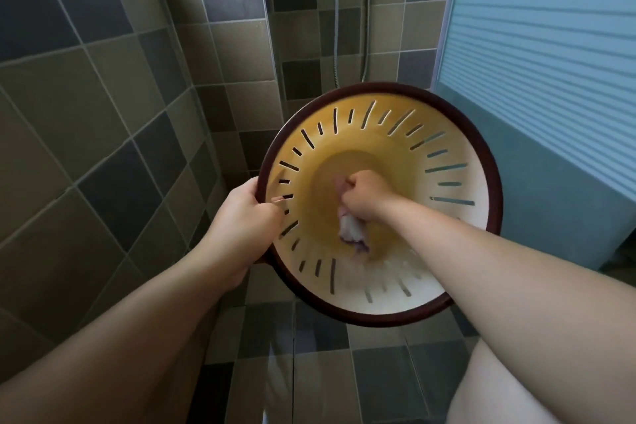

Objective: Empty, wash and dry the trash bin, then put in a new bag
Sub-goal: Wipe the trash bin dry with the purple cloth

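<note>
A round trash bin (pixel 457 217) with a dark brown rim and pale yellow slotted walls is held in the air, its opening tilted toward me. My left hand (pixel 246 213) grips the rim on the left side. My right hand (pixel 364 198) reaches deep inside, down by the bin's bottom, closed on a white and purple cloth (pixel 351 229) that is pressed against the inner wall. The cloth looks blurred.
Grey and brown tiled walls (pixel 103 113) close in on the left and behind the bin. A shower hose (pixel 366 27) hangs on the back wall. A blue frosted door (pixel 550 79) stands at the right. Tiled floor (pixel 309 354) lies below.
</note>
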